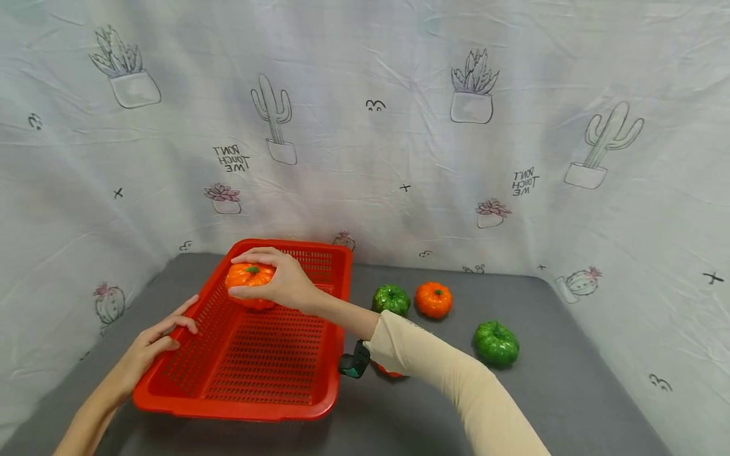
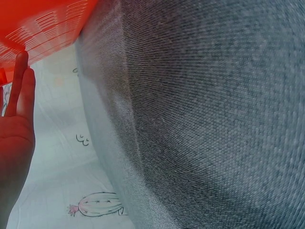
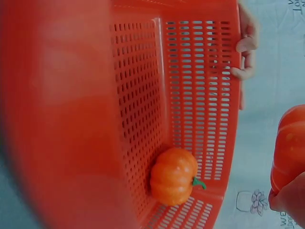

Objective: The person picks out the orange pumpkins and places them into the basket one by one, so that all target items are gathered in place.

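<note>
My right hand (image 1: pixel 288 278) grips a small orange pumpkin (image 1: pixel 245 277) with a green stem, thumb on the near side and fingers over the far side. It holds the pumpkin above the far left part of a red plastic basket (image 1: pixel 338 342). Inside that basket, a second orange pumpkin (image 3: pixel 172 176) lies in a corner, as the right wrist view shows; from the head most of it is hidden behind the held one. My left hand (image 1: pixel 145 348) holds the basket's left rim, with some fingers over the edge and others along the slotted outer wall.
Right of the basket, a green pumpkin (image 1: pixel 391 300) and an orange pumpkin (image 1: pixel 433 299) stand side by side on the grey tabletop (image 1: pixel 559 380). Another green pumpkin (image 1: pixel 496 344) sits farther right. Under my right forearm a red-orange object (image 1: pixel 392 372) is mostly hidden. A printed curtain (image 1: pixel 353 139) hangs behind.
</note>
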Action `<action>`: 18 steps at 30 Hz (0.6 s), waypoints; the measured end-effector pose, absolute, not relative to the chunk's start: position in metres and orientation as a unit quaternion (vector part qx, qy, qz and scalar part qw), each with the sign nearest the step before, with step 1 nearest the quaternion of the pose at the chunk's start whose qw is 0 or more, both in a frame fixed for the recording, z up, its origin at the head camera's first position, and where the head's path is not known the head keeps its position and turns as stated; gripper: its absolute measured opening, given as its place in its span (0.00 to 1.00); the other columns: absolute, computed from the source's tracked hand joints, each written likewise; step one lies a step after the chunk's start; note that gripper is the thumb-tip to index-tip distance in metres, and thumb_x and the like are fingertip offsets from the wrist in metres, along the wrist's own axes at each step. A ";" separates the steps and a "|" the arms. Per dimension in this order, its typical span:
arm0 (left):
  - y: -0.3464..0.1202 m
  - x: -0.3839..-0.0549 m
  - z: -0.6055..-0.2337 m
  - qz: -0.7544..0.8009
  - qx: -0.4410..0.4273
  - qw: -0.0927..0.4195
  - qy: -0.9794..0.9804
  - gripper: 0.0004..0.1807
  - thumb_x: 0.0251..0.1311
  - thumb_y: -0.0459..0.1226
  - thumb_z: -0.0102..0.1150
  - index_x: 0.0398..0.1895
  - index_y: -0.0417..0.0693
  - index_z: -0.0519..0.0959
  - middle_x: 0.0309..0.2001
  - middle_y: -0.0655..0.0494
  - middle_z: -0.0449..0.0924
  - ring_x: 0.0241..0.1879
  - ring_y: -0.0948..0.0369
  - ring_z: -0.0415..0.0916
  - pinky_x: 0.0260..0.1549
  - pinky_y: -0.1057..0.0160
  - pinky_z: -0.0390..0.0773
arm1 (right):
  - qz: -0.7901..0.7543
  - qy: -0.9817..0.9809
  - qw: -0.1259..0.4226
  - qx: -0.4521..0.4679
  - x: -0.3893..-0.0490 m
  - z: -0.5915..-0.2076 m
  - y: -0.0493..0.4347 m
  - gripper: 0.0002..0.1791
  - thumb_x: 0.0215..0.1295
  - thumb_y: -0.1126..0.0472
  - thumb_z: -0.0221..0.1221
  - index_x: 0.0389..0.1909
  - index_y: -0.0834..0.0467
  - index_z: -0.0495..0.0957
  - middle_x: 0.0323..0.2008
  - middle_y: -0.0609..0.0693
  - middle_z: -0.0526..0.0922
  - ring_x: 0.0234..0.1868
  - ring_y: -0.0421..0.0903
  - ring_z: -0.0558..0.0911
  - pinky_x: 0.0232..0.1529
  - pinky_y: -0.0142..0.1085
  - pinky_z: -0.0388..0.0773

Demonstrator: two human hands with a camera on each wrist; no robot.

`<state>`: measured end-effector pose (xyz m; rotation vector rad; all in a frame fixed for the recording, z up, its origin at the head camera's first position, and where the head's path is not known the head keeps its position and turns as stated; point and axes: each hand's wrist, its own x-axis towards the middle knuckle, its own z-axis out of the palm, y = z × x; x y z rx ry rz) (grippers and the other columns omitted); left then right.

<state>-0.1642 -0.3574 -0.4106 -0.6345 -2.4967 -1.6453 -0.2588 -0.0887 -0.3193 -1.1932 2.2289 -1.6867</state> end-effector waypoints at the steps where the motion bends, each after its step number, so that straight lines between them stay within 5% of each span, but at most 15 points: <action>1: -0.357 -0.164 -0.411 -0.536 -0.207 0.044 -0.817 0.13 0.64 0.21 0.37 0.46 0.33 0.71 0.74 0.66 0.49 0.62 0.76 0.53 0.39 0.71 0.65 | -0.552 0.734 0.049 -0.392 -0.259 -0.321 -0.093 0.25 0.53 0.59 0.70 0.54 0.52 0.79 0.54 0.38 0.74 0.50 0.32 0.69 0.44 0.28 0.74; 18: -0.356 -0.164 -0.408 -0.519 -0.195 0.052 -0.831 0.15 0.64 0.23 0.34 0.45 0.35 0.72 0.74 0.62 0.50 0.63 0.78 0.52 0.37 0.65 0.62 | -0.525 0.773 -0.017 -0.355 -0.270 -0.352 -0.148 0.25 0.50 0.54 0.71 0.53 0.49 0.81 0.58 0.43 0.74 0.47 0.32 0.71 0.40 0.24 0.70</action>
